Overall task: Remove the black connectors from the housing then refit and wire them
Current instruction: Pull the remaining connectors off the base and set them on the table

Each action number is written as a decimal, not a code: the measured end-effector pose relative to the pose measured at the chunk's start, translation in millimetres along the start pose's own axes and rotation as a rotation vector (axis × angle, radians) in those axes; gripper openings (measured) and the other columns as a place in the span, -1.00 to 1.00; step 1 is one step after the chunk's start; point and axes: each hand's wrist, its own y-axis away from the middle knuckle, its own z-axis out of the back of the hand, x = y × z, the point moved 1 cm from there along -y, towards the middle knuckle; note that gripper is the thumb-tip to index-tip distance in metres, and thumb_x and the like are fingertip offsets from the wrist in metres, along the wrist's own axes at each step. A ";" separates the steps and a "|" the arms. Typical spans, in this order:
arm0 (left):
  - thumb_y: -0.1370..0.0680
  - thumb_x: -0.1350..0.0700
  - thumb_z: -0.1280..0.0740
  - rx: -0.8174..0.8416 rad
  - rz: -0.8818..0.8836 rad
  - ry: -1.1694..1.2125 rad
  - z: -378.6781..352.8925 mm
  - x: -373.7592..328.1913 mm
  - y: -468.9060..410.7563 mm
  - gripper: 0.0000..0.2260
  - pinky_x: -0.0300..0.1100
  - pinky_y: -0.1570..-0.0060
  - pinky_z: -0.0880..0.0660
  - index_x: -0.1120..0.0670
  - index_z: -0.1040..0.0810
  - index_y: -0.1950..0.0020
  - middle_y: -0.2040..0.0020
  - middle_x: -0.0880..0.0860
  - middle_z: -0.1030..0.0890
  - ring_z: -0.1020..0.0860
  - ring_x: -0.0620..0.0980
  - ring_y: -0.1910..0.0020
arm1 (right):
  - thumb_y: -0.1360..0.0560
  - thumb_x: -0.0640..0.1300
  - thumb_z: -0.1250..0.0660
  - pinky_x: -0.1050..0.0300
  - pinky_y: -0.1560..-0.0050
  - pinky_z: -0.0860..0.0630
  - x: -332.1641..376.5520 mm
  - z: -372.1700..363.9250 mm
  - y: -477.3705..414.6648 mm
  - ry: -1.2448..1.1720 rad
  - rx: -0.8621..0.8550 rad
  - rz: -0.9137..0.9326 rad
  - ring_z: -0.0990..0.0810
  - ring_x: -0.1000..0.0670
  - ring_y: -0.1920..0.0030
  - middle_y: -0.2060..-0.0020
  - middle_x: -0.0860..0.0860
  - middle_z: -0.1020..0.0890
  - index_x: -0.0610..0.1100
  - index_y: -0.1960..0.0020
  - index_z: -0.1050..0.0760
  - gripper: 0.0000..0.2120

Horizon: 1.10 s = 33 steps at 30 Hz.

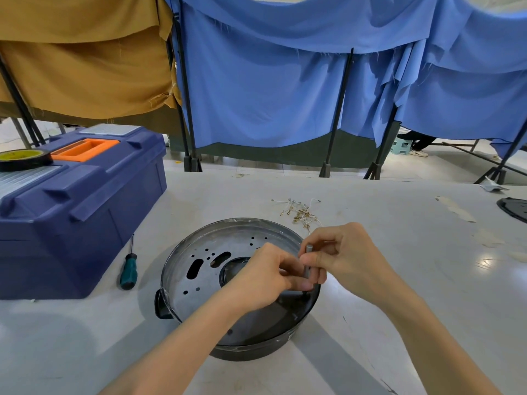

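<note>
Head view puts the round black housing point(199, 269) at the middle of my grey table point(399, 266), its perforated metal plate facing up, with slots, small holes and a central round opening. A black handle lug point(161, 306) sticks out at its near-left side. The black connectors themselves I cannot make out; both hands cover the right part of the plate where they meet.

My right hand point(342, 258) is closed around a slim grey tool point(308, 260), held upright with its tip down at the housing's right inner edge. My left hand point(265, 277) is pinched shut just beside that shaft, fingers curled against it; whatever small part sits between those fingertips is hidden.

Beyond the housing lies a loose tangle of short wires with metal terminals point(301, 212), apart from the rim. Left of the housing, a green-handled screwdriver point(129, 269) lies on the table, next to a dark blue toolbox point(85, 201) with an orange handle. A roll of black tape point(24, 159) rests on the toolbox lid. No writing or brand is legible anywhere.

At the right frame edge a dark round part point(514, 208) is cut off. Blue cloth point(285, 81) and tan cloth point(79, 58) hang on black stands behind the table.
</note>
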 end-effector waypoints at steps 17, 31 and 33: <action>-0.46 0.31 -0.44 -0.003 0.049 -0.017 -2.4 -1.8 1.8 -0.88 0.02 -0.14 -0.54 0.26 -0.66 0.01 0.07 0.20 -0.69 -0.65 0.14 -0.03 | -0.28 -0.47 -0.39 0.08 0.30 -0.46 -20.7 -42.1 4.7 0.096 -0.594 -0.015 -0.49 -0.08 0.47 0.56 0.03 -0.49 -0.14 0.39 -0.52 -0.74; -0.36 0.18 -0.56 -0.031 0.052 -0.220 -4.2 -0.6 -3.2 -0.88 -0.28 0.01 -0.56 0.09 -0.69 0.15 0.20 -0.11 -0.61 -0.60 -0.16 0.18 | -0.56 -0.10 -0.33 0.16 0.34 -0.49 -25.3 10.7 -3.9 0.044 -0.587 -0.026 -0.58 -0.01 0.35 0.39 -0.03 -0.59 -0.08 0.21 -0.47 -0.83; -0.37 0.19 -0.55 -0.024 0.027 -0.271 -5.1 -1.0 -5.2 -0.90 -0.28 0.05 -0.56 0.11 -0.69 0.16 0.20 -0.07 -0.62 -0.58 -0.15 0.22 | -0.61 -0.12 -0.22 0.13 0.43 -0.51 -32.6 13.2 -7.0 -0.009 -0.507 -0.096 -0.61 0.02 0.42 0.44 -0.07 -0.61 -0.10 0.15 -0.41 -0.84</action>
